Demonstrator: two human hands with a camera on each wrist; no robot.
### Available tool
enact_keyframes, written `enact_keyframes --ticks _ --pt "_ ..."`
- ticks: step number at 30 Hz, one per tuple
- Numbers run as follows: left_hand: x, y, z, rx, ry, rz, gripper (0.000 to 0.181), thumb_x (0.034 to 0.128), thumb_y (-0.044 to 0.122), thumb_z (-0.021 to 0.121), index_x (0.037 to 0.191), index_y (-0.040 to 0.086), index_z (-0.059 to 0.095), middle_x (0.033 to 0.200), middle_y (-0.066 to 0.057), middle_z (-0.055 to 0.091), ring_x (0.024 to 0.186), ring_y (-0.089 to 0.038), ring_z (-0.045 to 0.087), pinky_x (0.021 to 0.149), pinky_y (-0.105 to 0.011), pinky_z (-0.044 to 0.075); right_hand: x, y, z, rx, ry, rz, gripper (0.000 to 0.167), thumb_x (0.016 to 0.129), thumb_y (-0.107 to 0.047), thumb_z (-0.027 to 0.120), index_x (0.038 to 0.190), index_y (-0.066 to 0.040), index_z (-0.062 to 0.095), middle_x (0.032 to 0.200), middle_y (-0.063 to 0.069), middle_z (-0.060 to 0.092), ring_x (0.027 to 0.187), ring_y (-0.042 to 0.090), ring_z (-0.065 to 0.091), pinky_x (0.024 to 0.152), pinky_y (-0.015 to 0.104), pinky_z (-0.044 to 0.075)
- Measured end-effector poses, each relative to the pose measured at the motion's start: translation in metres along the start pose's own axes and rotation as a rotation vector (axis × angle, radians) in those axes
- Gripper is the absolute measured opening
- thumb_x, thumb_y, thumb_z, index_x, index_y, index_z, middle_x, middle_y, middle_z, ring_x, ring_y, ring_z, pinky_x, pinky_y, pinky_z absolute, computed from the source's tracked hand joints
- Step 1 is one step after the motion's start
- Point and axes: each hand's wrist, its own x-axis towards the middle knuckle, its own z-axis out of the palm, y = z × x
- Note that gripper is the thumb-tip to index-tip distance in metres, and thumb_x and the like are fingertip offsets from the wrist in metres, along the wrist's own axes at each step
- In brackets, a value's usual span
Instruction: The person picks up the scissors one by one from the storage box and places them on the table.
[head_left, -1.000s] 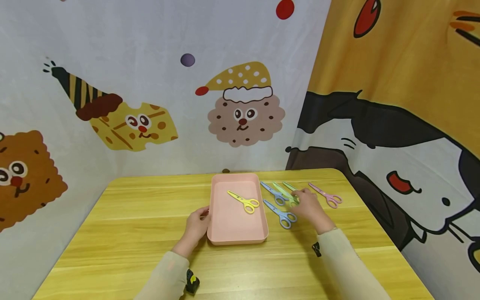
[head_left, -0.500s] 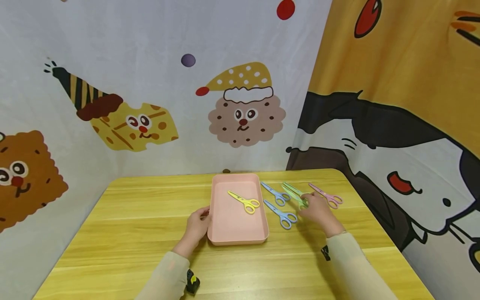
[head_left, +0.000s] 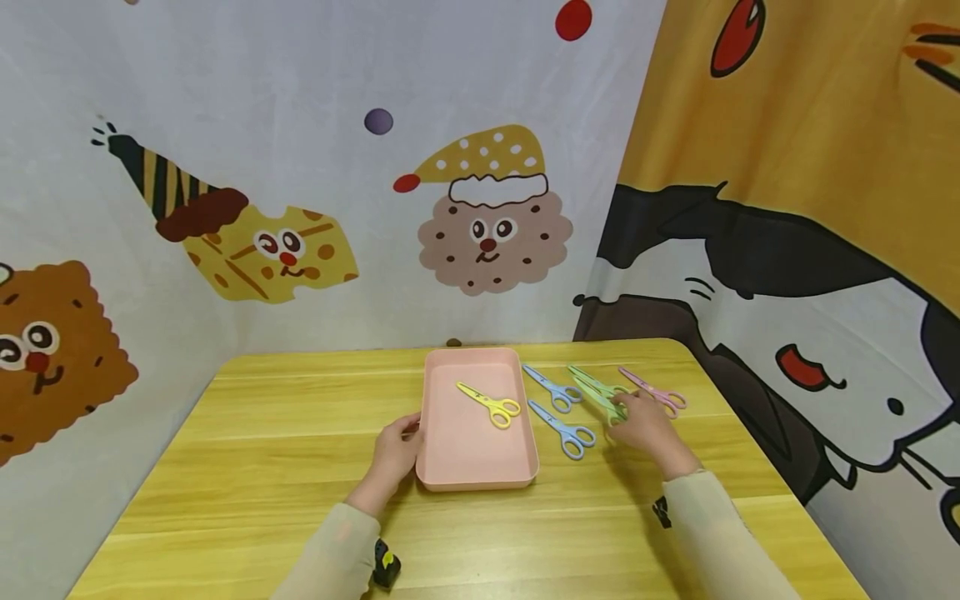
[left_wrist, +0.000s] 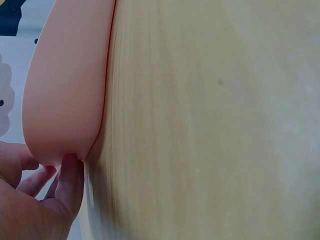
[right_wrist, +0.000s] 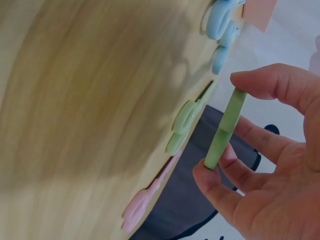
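Observation:
A pink tray (head_left: 472,462) stands on the table, with yellow scissors (head_left: 487,404) inside it. My left hand (head_left: 393,454) holds the tray's left side; the left wrist view has its fingers (left_wrist: 70,185) against the wall. To the right of the tray, my right hand (head_left: 648,429) pinches the handles of green scissors (right_wrist: 225,127) between thumb and fingers. Its blades slant across a second pair of green scissors (right_wrist: 184,117) in the head view. The right wrist view shows the held handles raised from the table.
Two pairs of blue scissors, one farther back (head_left: 553,387) and one nearer (head_left: 562,429), lie between the tray and my right hand. Pink scissors (head_left: 660,392) lie just beyond that hand. A patterned curtain (head_left: 300,325) hangs behind the wooden table (head_left: 262,467).
My right hand has moved rightward with the green scissors, away from the farther blue pair and over the other green pair. The left hand and the tray have stayed in place.

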Motion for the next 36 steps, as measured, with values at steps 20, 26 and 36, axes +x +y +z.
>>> enact_keyframes --ticks 20,26,36 --pt "0.001 0.0 -0.001 -0.004 0.0 -0.002 0.036 0.0935 0.012 0.057 0.128 0.001 0.057 0.116 -0.018 0.062 0.105 -0.03 0.059 0.086 -0.037 0.054 -0.003 0.02 0.002 -0.052 -0.036 -0.003 0.058 0.067 -0.016 0.073 0.12 0.004 0.059 0.118 0.034 0.051 0.108 0.053 0.046 0.087 0.065 0.041" --pt "0.001 0.001 -0.001 -0.009 0.0 -0.005 0.036 0.0937 0.012 0.057 0.128 0.001 0.057 0.117 -0.019 0.061 0.104 -0.031 0.059 0.086 -0.037 0.055 -0.004 0.025 0.002 -0.056 -0.058 -0.001 0.056 0.07 -0.016 0.073 0.12 0.004 0.059 0.119 0.032 0.055 0.116 0.055 0.04 0.096 0.067 0.033" --pt "0.001 -0.002 -0.001 -0.002 -0.009 0.009 0.036 0.0939 0.01 0.056 0.128 -0.001 0.057 0.116 -0.019 0.061 0.104 -0.03 0.059 0.085 -0.038 0.054 -0.008 0.03 0.006 -0.068 -0.074 -0.018 0.054 0.068 -0.017 0.073 0.116 0.004 0.061 0.111 0.027 0.059 0.111 0.05 0.044 0.101 0.066 0.024"
